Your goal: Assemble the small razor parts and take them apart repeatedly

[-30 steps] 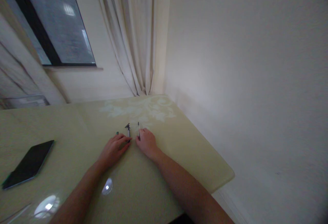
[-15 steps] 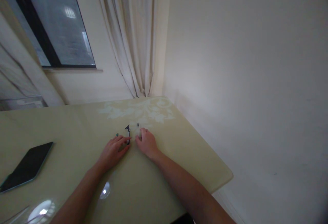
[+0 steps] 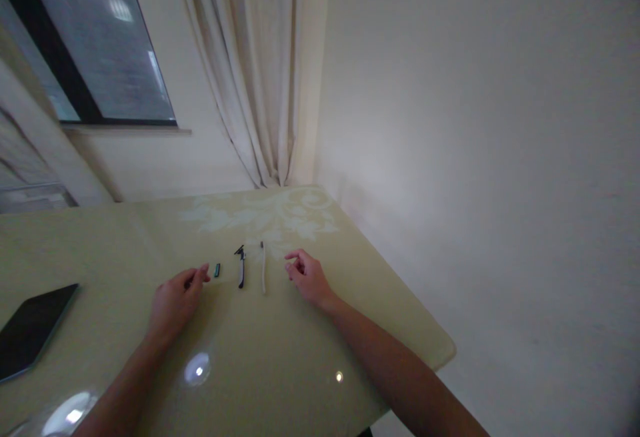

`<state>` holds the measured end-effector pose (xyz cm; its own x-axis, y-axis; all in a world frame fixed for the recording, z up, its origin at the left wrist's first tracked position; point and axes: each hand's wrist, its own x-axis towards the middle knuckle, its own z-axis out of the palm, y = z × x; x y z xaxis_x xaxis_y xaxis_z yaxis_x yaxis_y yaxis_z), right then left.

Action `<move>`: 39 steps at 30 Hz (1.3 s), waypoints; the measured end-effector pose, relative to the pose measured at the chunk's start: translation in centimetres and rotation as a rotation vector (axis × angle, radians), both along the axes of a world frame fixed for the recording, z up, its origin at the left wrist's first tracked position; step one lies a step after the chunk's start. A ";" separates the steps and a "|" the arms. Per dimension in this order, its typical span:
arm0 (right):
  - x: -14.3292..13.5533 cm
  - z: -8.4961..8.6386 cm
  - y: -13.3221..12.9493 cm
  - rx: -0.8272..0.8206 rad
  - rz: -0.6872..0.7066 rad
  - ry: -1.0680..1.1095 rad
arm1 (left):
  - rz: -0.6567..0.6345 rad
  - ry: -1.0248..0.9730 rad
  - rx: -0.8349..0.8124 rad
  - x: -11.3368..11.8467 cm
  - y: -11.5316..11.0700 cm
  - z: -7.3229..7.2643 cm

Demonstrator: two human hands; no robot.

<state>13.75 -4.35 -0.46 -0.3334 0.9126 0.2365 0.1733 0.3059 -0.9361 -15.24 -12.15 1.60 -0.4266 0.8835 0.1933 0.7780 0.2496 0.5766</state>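
Note:
A dark-headed razor (image 3: 241, 270) lies on the table, its handle pointing toward me. Just right of it lies a pale toothbrush (image 3: 264, 270) with a dark head, roughly parallel. On the razor's left is a small dark-green oblong piece (image 3: 217, 270), too small to name. My left hand (image 3: 175, 300) is beside that green piece, a narrow gap between them; its fingertips are drawn together and nothing shows in them. To the right of the toothbrush, my right hand (image 3: 311, 280) is apart from it, thumb and forefinger separated, holding nothing.
A dark flat tablet-like slab (image 3: 35, 330) lies at the left of the glossy table (image 3: 270, 363). A wall (image 3: 450, 157) runs along the right side. Behind the far edge hang curtains (image 3: 250, 77) and there is a window (image 3: 130, 43).
My left hand has come off the razor and moved left past the green piece. My right hand has let go of the toothbrush and moved right. The view has shifted slightly.

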 end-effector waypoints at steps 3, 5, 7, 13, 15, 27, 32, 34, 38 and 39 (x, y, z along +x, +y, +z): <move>0.0 0.4 -0.4 0.044 -0.007 0.010 | -0.056 0.137 -0.122 3.4 -0.1 0.5; -0.1 0.6 -0.5 0.037 0.003 0.015 | -0.091 0.237 -0.196 5.5 0.1 0.9; -0.2 0.8 -0.7 0.027 0.007 0.023 | -0.086 0.310 -0.255 6.8 0.4 1.0; -0.5 0.9 -0.8 0.005 -0.007 0.070 | -0.113 0.389 -0.342 6.6 0.6 0.6; -0.6 0.9 -0.8 -0.002 -0.005 0.070 | -0.118 0.395 -0.346 6.4 0.5 0.5; -1.2 0.4 -0.7 -0.040 -0.037 0.033 | -0.160 0.431 -0.249 6.7 0.6 0.0; -1.0 0.8 -1.1 0.010 -0.005 -0.023 | -0.059 0.460 -0.077 6.1 -0.1 0.7; -1.0 1.4 -1.8 0.042 0.035 -0.021 | -0.092 0.448 0.134 6.7 -0.8 1.0; -1.3 2.9 -3.3 0.009 0.186 0.141 | -0.317 0.333 0.443 9.9 -2.3 1.2; -1.4 3.2 -3.6 -0.004 0.221 0.187 | -0.369 0.327 0.461 10.8 -2.6 1.1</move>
<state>12.37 -7.92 2.73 -0.4757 0.8235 0.3091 -0.0731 0.3132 -0.9469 -4.45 -14.75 2.74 0.0322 0.7566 0.6531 0.9178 -0.2811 0.2804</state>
